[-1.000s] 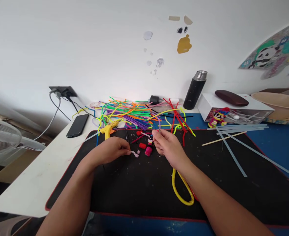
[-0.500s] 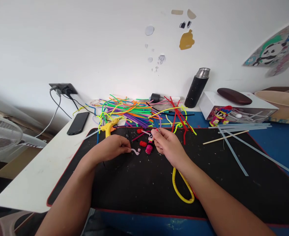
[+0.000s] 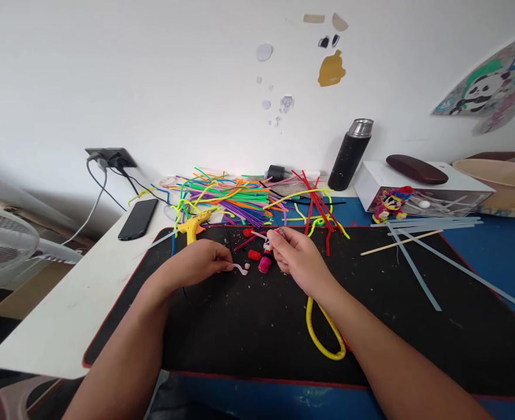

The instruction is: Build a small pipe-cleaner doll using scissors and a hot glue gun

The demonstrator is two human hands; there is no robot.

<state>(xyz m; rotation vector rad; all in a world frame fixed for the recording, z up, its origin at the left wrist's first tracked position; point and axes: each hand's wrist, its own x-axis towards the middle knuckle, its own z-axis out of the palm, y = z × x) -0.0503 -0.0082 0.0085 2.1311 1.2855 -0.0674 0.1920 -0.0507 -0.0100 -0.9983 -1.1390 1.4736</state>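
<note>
My left hand [image 3: 211, 261] is closed in a pinch on one end of a short, pale pink pipe cleaner [image 3: 241, 269]. Its free end curves over the black mat, beside a small pink bit. Closed fingers of my right hand [image 3: 296, 252] grip a small pipe-cleaner figure [image 3: 265, 261] with a magenta lower part and a black-and-white upper part. Those fingers cover some of the figure, and a small shiny bit shows above them. A red fuzzy piece [image 3: 254, 255] lies just left of the figure. Behind my left hand rests a yellow glue gun [image 3: 191, 226].
Coloured pipe cleaners [image 3: 235, 198] are heaped at the back. A black bottle [image 3: 351, 154] stands by a white box [image 3: 366, 184], with a finished figure [image 3: 390, 207] before it. Glue sticks [image 3: 419, 274] lie right, a yellow loop [image 3: 323, 341] under my right forearm, a phone [image 3: 138, 219] left.
The view has shifted very slightly. Both hands keep their places and their holds.
</note>
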